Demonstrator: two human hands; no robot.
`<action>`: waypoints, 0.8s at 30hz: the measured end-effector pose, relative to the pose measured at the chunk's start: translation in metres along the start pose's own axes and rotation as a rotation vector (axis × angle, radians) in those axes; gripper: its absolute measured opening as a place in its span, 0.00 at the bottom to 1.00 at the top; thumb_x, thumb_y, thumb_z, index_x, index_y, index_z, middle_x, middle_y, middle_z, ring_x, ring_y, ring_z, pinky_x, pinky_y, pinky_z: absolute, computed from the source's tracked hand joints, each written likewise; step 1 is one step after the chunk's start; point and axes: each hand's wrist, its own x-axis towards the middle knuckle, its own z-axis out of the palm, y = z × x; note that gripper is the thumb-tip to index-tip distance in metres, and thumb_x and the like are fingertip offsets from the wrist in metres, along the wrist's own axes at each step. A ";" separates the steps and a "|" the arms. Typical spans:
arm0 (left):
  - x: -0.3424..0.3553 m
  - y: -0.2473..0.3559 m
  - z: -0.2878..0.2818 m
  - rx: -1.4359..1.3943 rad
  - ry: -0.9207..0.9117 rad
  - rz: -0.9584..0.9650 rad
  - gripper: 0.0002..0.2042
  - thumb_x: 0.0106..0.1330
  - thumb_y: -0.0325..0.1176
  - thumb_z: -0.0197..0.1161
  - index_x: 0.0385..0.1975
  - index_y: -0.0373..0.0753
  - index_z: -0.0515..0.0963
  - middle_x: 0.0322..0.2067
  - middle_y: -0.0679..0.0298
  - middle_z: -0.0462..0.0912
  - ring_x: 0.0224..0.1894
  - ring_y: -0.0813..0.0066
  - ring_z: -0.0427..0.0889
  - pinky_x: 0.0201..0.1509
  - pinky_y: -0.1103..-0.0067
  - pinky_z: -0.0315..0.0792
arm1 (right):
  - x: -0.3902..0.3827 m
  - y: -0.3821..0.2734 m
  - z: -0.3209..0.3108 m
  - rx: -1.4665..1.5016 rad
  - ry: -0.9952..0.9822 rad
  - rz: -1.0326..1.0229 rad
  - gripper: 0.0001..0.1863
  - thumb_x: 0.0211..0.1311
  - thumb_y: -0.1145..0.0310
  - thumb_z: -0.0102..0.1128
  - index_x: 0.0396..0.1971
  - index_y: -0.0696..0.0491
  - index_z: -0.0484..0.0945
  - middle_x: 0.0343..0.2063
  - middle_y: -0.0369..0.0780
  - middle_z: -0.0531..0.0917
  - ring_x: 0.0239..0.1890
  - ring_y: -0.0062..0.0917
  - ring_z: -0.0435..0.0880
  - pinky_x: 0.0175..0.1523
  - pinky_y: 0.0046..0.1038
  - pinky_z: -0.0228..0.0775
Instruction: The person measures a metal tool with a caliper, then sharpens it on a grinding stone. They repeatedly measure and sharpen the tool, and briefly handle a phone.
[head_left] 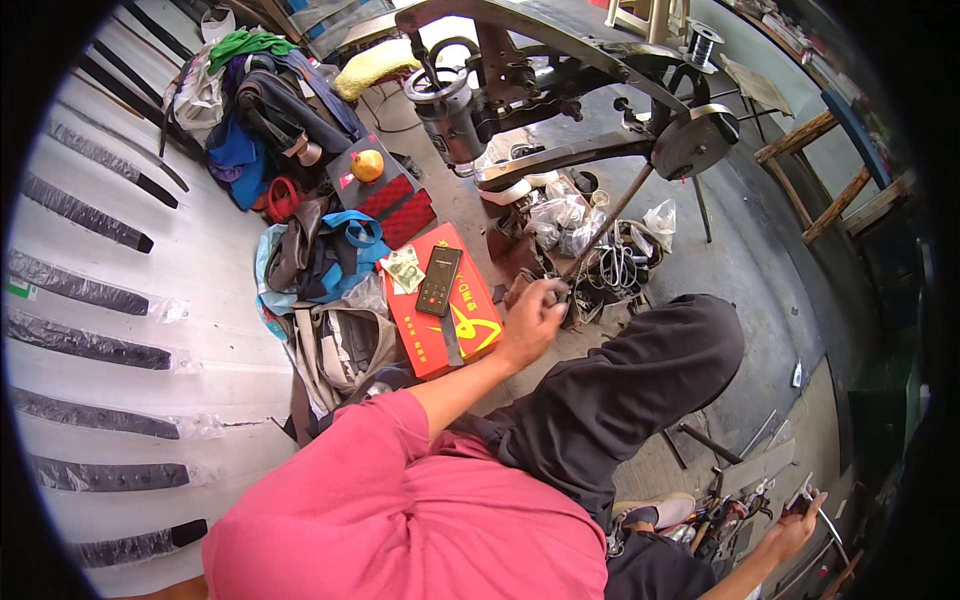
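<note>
My left hand [533,318] reaches out in the middle with its fingers closed. Dark material shows at the fingertips, beside the lower end of a thin metal rod [622,208]; I cannot tell what it is. The rod runs up to the round wheel [694,142] of a dark cast-metal hand-cranked machine [520,75]. At the lower right, my right hand [795,528] is closed around a small dark piece [799,505] with a pale curved edge, over a pile of tools [725,515]. Left of my left hand lies a red box [420,340] bearing a black phone [439,281] and a banknote [403,270].
Bags [345,345] and heaped clothes [270,110] lie on the left, near a yellow-red fruit [367,165]. Wrapped dark strips [90,340] hang on a pale panel. A bin of cables and plastic bags [610,270] stands below the machine. A wooden-legged stool [835,205] is at right.
</note>
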 end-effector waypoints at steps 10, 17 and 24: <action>-0.017 0.238 0.123 -0.744 -0.548 0.356 0.15 0.71 0.20 0.61 0.55 0.39 0.74 0.31 0.67 0.75 0.30 0.84 0.72 0.33 0.82 0.69 | 0.002 0.003 -0.001 0.011 -0.032 -0.041 0.17 0.80 0.58 0.57 0.48 0.58 0.83 0.42 0.36 0.85 0.43 0.22 0.81 0.53 0.25 0.70; -0.041 0.196 0.195 -0.645 -0.712 0.032 0.07 0.72 0.28 0.59 0.46 0.34 0.76 0.26 0.64 0.74 0.28 0.75 0.73 0.34 0.74 0.69 | -0.008 -0.002 0.008 0.013 0.014 -0.053 0.16 0.79 0.57 0.58 0.47 0.56 0.82 0.40 0.36 0.84 0.41 0.20 0.81 0.47 0.23 0.73; -0.037 0.181 0.195 -0.497 -0.811 0.043 0.10 0.74 0.31 0.59 0.51 0.37 0.77 0.27 0.70 0.74 0.30 0.82 0.72 0.36 0.78 0.70 | -0.037 -0.019 0.052 0.024 0.045 -0.064 0.12 0.79 0.59 0.55 0.40 0.52 0.80 0.33 0.35 0.83 0.31 0.21 0.81 0.31 0.24 0.72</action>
